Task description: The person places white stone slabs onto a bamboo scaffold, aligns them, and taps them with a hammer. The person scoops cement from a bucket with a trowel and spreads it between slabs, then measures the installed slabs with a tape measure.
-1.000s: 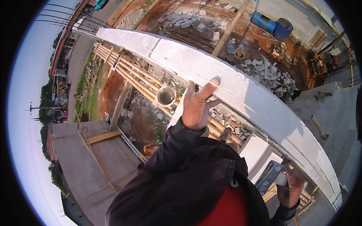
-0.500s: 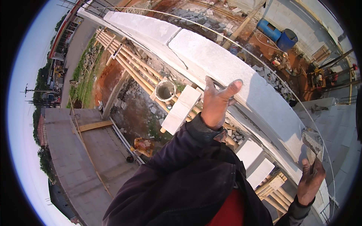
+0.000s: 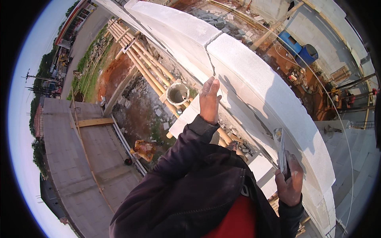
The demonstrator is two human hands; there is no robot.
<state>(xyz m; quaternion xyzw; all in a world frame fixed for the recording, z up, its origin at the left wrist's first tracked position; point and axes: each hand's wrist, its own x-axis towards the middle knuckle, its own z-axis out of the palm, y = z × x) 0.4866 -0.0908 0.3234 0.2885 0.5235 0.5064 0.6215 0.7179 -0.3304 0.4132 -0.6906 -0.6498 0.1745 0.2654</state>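
My right hand [image 3: 291, 182] is closed round the handle of a trowel [image 3: 280, 148]. Its grey-smeared blade points away from me, seen nearly edge-on, beside the near face of the white block wall. My left hand [image 3: 209, 101] is held up with its fingers stretched and nothing in it. It is close to the wall face, below the joint between two blocks; whether it touches the wall I cannot tell. The nearer long white block [image 3: 274, 85] meets the farther block [image 3: 174, 23] at a narrow dark joint.
Bamboo poles [image 3: 149, 65] run along the wall on my side, with a mortar-crusted bucket [image 3: 177, 94] and a loose pale block [image 3: 186, 117] on them. A thin line [image 3: 337, 107] stretches past the wall's far side. Blue drums [image 3: 307, 54] and rubble lie beyond, lower down.
The trowel has come off the block's right end and turned edge-on beside the near face. My left hand has drawn back from the block's top edge, toward the joint.
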